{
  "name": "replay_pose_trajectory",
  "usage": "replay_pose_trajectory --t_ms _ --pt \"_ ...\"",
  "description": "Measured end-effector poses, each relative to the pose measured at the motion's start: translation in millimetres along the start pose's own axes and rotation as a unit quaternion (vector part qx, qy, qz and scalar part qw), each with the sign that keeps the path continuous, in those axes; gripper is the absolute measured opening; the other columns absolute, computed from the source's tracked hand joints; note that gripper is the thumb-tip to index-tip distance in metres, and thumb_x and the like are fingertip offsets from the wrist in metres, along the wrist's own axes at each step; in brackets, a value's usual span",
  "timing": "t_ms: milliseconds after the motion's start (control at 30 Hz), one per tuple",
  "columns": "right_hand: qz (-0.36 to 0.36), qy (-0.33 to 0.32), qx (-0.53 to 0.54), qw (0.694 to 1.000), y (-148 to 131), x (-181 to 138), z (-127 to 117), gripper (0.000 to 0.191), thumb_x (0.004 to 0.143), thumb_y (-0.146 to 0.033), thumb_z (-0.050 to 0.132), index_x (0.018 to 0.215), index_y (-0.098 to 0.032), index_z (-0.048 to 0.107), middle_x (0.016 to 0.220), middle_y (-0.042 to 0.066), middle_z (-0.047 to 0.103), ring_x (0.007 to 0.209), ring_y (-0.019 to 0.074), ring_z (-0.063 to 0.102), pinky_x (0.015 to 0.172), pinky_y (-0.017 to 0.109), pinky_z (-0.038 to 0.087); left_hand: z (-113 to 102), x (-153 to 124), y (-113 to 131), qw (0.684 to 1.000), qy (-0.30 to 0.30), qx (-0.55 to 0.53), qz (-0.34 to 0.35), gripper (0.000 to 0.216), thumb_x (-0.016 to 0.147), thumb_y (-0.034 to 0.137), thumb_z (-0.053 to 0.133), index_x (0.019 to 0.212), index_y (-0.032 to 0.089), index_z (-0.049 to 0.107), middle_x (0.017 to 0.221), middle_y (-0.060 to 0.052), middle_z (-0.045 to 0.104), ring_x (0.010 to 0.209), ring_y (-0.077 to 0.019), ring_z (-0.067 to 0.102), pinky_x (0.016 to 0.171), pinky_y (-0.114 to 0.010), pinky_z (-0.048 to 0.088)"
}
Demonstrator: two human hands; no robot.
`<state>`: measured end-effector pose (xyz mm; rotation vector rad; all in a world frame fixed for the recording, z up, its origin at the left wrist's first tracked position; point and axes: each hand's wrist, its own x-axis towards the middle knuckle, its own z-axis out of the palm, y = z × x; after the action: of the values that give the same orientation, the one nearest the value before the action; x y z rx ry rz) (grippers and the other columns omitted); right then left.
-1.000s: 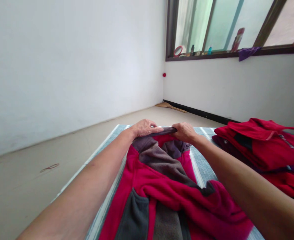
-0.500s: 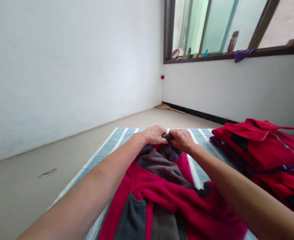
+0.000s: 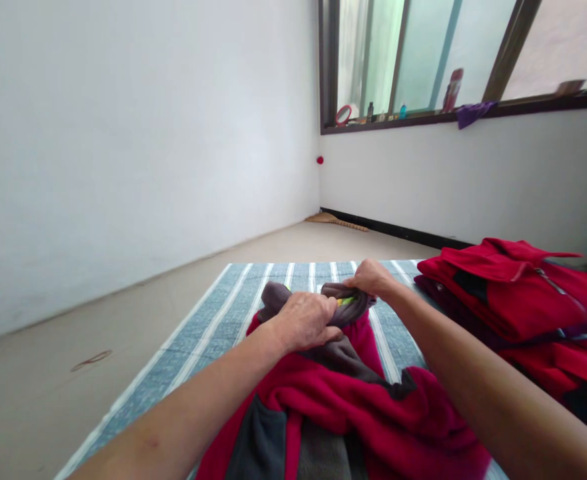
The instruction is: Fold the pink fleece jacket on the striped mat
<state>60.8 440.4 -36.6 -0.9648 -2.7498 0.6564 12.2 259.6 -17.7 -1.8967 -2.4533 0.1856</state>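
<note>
A red and grey fleece jacket lies rumpled in front of me. Its grey collar is at the far end, where a strip of yellow-green shows inside. My right hand pinches the collar's right part and holds it up a little. Closer to me, my left hand grips the grey cloth just below the collar, its fingers curled and partly hidden by the fabric. Both sleeves of the jacket are bunched, and its near end runs out of view between my forearms.
A blue and white striped cloth lies under the jacket. To the right is a stack of folded red clothes. A broom rests on the floor by the wall corner. Small items and a purple cloth sit on the windowsill.
My hands have moved apart: the left has come nearer to me, the right slightly to the right. The collar, earlier bunched between them, is spread wider and its yellow-green inside shows.
</note>
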Motion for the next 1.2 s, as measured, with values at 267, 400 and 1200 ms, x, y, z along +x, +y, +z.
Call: replay_pose_trajectory --t_ms 267,400,1200 --pt "0.009 -0.005 0.041 0.999 -7.5 -8.7 -1.6 0.008 0.061 -0.021 0.069 0.06 -0.017 0.063 0.08 0.014 0.069 0.094 0.0315 0.063 0.073 0.035 0.047 -2.1 0.6 13.1 0.996 0.004 -0.065 -0.065 0.056 0.09 0.053 0.03 0.089 0.015 0.07 0.091 -0.018 0.068 0.088 -0.0331 0.064 0.071 -0.037 0.044" --pt "0.067 -0.036 0.188 0.979 -1.7 -9.5 6.1 0.011 0.07 -0.019 0.061 0.061 -0.016 0.057 0.058 0.008 0.061 0.066 0.0232 0.064 0.06 0.034 0.05 -7.2 7.8 12.3 0.988 -0.035 -0.088 -0.124 0.054 0.089 0.05 0.033 0.088 0.011 0.071 0.089 -0.021 0.069 0.087 -0.0347 0.065 0.069 -0.037 0.044" --pt "0.093 -0.138 0.549 0.819 1.4 -53.3 2.3 0.009 0.076 -0.013 0.058 0.07 -0.017 0.052 0.049 -0.005 0.051 0.042 0.0082 0.048 0.044 0.02 0.045 7.9 79.1 -27.7 0.912 -0.045 -0.407 -0.008 0.009 0.056 0.01 0.049 0.057 0.017 0.056 0.053 0.005 0.05 0.056 -0.0115 0.046 0.052 -0.022 0.033"
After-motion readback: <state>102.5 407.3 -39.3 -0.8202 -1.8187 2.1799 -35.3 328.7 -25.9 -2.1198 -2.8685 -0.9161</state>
